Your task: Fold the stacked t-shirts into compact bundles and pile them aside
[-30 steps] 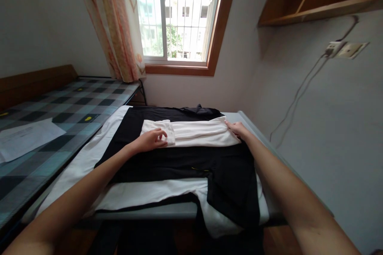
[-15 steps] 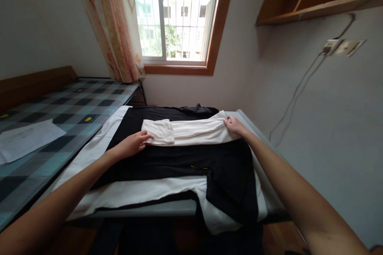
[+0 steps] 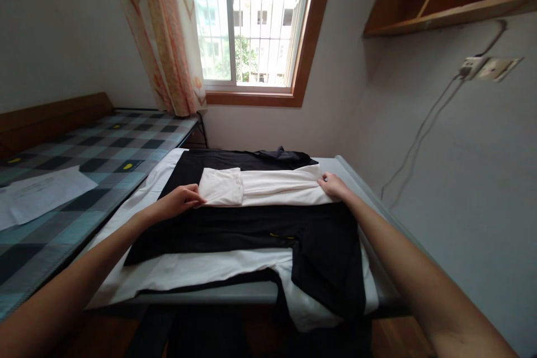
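A narrow folded white garment [image 3: 279, 186] lies across a black T-shirt [image 3: 235, 226], with its left end doubled back over itself. My left hand [image 3: 187, 197] is closed at that doubled end, its fingertips pinching the near left corner. At the opposite end my right hand [image 3: 333, 184] grips the edge between thumb and fingers. Beneath the black shirt a white garment [image 3: 201, 268] shows along the left and near sides. One black sleeve points toward me at the near right. What kind of garment the folded white one is, I cannot tell.
A grey tabletop [image 3: 235, 292] carries the clothes. On the left stands a bed with a checked mattress [image 3: 142, 134] and paper sheets [image 3: 50, 196]. A curtain [image 3: 168, 39] hangs beside the window. To the right, a cable [image 3: 413, 145] runs down the wall below a wooden shelf [image 3: 453, 5].
My left hand has shifted left and slightly down to the corner of the white garment. The right end has been lowered and straightened, and my right hand sits slightly lower.
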`<state>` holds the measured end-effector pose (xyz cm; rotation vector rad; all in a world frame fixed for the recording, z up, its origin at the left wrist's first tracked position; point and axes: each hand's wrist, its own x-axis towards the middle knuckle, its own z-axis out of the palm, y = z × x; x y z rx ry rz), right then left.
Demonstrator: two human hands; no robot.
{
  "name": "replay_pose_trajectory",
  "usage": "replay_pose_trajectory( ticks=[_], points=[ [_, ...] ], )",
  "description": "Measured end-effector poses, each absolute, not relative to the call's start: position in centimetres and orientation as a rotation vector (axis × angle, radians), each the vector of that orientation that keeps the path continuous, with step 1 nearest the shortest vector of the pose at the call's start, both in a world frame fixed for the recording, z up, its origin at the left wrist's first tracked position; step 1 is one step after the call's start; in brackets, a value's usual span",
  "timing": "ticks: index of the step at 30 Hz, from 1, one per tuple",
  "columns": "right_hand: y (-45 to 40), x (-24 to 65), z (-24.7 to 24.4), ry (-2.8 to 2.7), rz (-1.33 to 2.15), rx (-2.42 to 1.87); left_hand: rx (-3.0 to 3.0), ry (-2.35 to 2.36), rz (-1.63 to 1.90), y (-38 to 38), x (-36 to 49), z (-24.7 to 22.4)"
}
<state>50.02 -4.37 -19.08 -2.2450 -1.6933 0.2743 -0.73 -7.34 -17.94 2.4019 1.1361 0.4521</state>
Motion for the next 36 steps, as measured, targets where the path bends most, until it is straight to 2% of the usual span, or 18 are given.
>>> replay_pose_trajectory(
  ticks=[5,10,16,18,21,26,30,32,36],
  points=[
    [-4.4,50.3,-17.3,-1.487,0.648,-2.05,2.427,1.128,0.426,-7.6,-0.3,-17.9],
    [-4.1,50.1,-15.5,-1.337,0.987,-1.877,2.493,1.066,0.656,-6.2,2.3,-18.9],
    [-3.1,45.8,-11.7,-1.412,1.08,-1.781,2.676,1.057,0.545,-4.3,5.7,-20.0],
    [-2.5,42.5,-10.5,-1.475,1.043,-1.75,2.707,1.051,0.486,-4.1,6.6,-19.8],
    [-1.8,36.7,-10.5,-1.608,1.026,-1.682,2.66,1.039,0.593,-3.9,7.5,-19.4],
    [-2.6,29.7,-14.2,-1.779,1.059,-1.535,2.523,1.017,0.672,-3.4,7.8,-19.8],
    [-3.0,29.2,-16.0,-1.867,1.01,-1.456,2.5,0.982,0.669,-3.4,7.3,-20.2],
    [-2.7,30.2,-16.3,-1.912,0.867,-1.404,2.502,0.99,0.658,-3.5,7.4,-20.0],
    [-2.0,33.3,-17.6,-1.879,0.371,-1.4,2.584,0.946,0.639,-4.1,8.6,-19.1]
  ],
)
